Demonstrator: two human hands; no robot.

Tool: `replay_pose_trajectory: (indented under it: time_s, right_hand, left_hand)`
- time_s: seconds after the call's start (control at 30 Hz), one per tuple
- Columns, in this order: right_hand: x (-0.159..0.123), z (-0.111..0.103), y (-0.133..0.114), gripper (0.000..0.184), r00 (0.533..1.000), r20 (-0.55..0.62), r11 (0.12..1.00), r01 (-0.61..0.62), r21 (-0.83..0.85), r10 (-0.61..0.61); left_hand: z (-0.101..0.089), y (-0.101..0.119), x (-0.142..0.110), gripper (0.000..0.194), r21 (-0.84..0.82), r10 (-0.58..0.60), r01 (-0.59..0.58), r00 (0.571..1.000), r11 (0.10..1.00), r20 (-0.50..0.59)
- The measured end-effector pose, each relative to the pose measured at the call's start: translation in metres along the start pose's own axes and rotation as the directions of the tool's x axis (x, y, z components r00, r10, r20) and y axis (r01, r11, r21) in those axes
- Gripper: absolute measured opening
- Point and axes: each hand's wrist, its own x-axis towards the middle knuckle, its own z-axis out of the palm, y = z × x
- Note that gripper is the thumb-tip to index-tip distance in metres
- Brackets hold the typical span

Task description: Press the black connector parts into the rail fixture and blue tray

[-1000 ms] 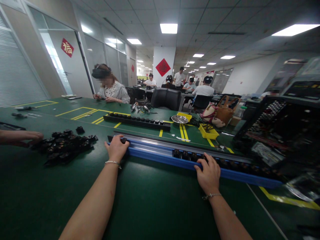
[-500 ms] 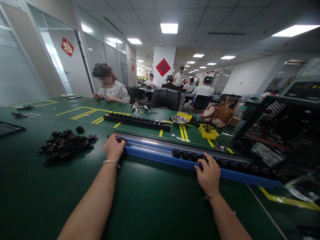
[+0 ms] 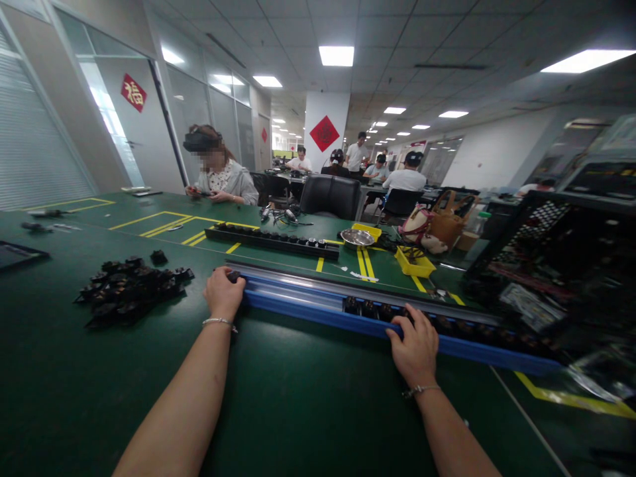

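Note:
A long blue channel rail (image 3: 303, 311) lies across the green table in front of me, with a silvery inside. Several small black parts (image 3: 368, 309) sit in a row in its right half. At the rail's left end, my left hand (image 3: 223, 295) is closed around a small black part (image 3: 233, 276), partly covered by the fingers. My right hand (image 3: 416, 344) grips the rail's near wall right of the middle, its fingertips reaching over the edge by the row. Left of my left hand is a pile of similar black parts (image 3: 132, 288).
Beyond the blue rail lies a black rail (image 3: 271, 241) holding more parts. A metal dish (image 3: 357, 237) and a yellow bin (image 3: 415, 263) stand behind it. An open black case (image 3: 536, 265) takes up the right side. A co-worker (image 3: 221, 172) sits across the table.
My left hand has shifted slightly left with the black part at the rail's end. The right hand and the rail look unmoved.

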Motion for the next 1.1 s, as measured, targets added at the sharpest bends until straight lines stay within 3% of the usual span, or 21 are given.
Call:
replay_pose_trajectory:
  time_s: [0.6, 1.1]
  right_hand:
    - [0.0, -0.003, -0.001, 0.017, 1.0, 0.025, 1.0, -0.013, -0.007, 0.013]
    - [0.0, -0.002, -0.002, 0.015, 1.0, 0.016, 1.0, -0.013, -0.002, 0.013]
  left_hand:
    - [0.0, -0.005, 0.002, 0.029, 0.006, 0.006, -0.005, 0.999, 1.0, -0.041]
    - [0.008, -0.013, 0.009, 0.032, -0.121, -0.035, 0.021, 0.992, 0.992, -0.12]
